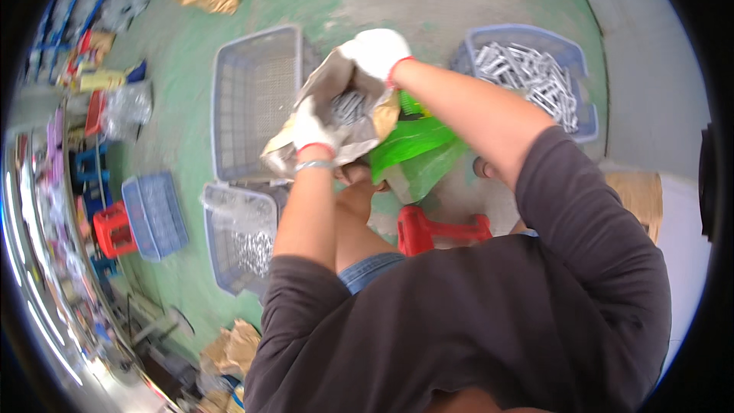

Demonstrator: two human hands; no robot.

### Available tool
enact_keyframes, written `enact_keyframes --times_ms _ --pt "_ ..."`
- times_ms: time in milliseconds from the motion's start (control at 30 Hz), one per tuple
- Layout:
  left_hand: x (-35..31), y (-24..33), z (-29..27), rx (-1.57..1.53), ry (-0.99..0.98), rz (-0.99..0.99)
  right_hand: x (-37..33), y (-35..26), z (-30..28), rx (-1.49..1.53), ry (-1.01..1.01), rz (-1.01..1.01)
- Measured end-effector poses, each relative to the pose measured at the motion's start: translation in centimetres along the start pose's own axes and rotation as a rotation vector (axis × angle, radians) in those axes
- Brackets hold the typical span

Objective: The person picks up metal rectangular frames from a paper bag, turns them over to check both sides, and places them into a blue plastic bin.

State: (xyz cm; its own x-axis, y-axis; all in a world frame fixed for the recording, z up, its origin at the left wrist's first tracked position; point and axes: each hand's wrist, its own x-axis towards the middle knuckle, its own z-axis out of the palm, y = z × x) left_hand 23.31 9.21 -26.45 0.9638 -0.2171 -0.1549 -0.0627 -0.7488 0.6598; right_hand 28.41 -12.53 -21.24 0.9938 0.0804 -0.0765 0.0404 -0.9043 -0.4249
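Observation:
A brown paper sack [384, 116] with a pale grey lining stands in front of me, its mouth spread wide. Inside lie several small grey metal pieces [349, 107], too blurred to name exactly. My left hand [312, 127], in a white glove with a red cuff, is closed on the near left side of the sack's rim. At the far right of the rim, my right hand [378, 53], gloved the same way, grips the paper; its fingertips are partly hidden. Bright green plastic [417, 149] lies against the sack's right side.
An upright grey-blue crate [217, 107] stands left of the sack. Nearer me, another crate [216, 252] holds small shiny parts under clear plastic. At right, a blue crate [587, 99] carries silvery metal pieces. A red stool [417, 233] is between my legs; a wall [650, 61] rises at right.

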Motion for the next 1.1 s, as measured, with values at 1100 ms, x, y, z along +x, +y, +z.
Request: enact_keyframes --times_ms 1100 --pt "-6.4 18.6 1.2 -0.188 0.047 -0.313 -14.1 40.3 0.8 0.11 -0.171 1.308"
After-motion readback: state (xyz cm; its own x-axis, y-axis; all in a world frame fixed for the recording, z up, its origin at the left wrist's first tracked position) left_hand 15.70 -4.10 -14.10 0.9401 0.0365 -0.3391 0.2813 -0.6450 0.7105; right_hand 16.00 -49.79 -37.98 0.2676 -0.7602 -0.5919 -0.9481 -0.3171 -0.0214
